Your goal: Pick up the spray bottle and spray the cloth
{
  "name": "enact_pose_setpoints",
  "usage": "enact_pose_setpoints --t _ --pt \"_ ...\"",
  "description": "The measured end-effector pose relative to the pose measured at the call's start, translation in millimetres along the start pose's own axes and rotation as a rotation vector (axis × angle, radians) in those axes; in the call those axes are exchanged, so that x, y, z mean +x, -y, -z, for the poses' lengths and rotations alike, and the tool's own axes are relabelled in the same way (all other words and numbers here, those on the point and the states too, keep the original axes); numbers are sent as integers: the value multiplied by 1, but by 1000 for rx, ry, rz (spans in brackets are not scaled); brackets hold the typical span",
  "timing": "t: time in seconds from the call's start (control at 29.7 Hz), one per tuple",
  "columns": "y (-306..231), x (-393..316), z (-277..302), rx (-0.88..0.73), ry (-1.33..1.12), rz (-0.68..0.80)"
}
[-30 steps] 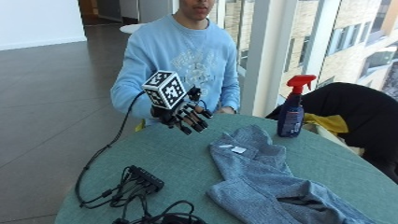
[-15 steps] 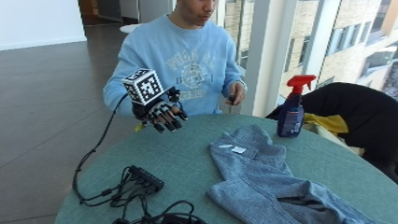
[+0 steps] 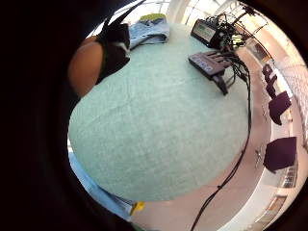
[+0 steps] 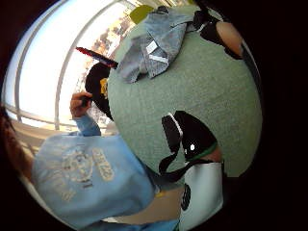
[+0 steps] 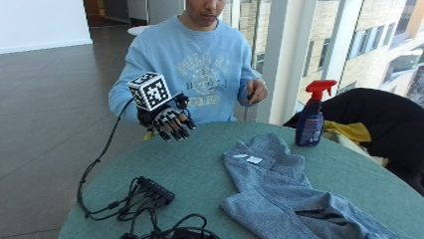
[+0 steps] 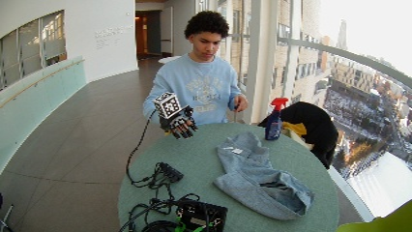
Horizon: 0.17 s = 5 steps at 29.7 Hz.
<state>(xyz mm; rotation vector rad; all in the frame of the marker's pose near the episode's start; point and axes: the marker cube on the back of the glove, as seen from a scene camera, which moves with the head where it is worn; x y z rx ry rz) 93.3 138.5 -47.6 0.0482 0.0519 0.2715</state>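
Above the near edge of the round green surface (image 5: 199,164), on the person's side, the gloved right hand (image 5: 165,118) hangs in the air with its fingers (image 5: 173,130) pointing down, relaxed and slightly spread, holding nothing. Nothing lies directly beneath the fingers except bare green felt, as the little finger side palm view shows.

Well away from the fingers, across the surface toward the window, the spray bottle (image 5: 310,122) stands upright near the far rim, dark blue with a red trigger head, untouched. Between the fingers and the bottle, though nearer the bottle, the grey-blue cloth (image 5: 278,194) lies rumpled on the surface, a small white label (image 5: 254,160) showing on its upper end; it runs from just beside the bottle down toward the camera.

Below the fingers, toward the camera, a black cable hub (image 5: 156,189) with tangled leads rests on the surface. The person's bare left hand (image 5: 256,92) is raised near the chest, pinching a small dark object that cannot be made out.
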Motion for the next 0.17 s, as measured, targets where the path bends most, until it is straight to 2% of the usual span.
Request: enact_pose_setpoints --t 0.17 --pt "-2 -2 0 -1 1 2"
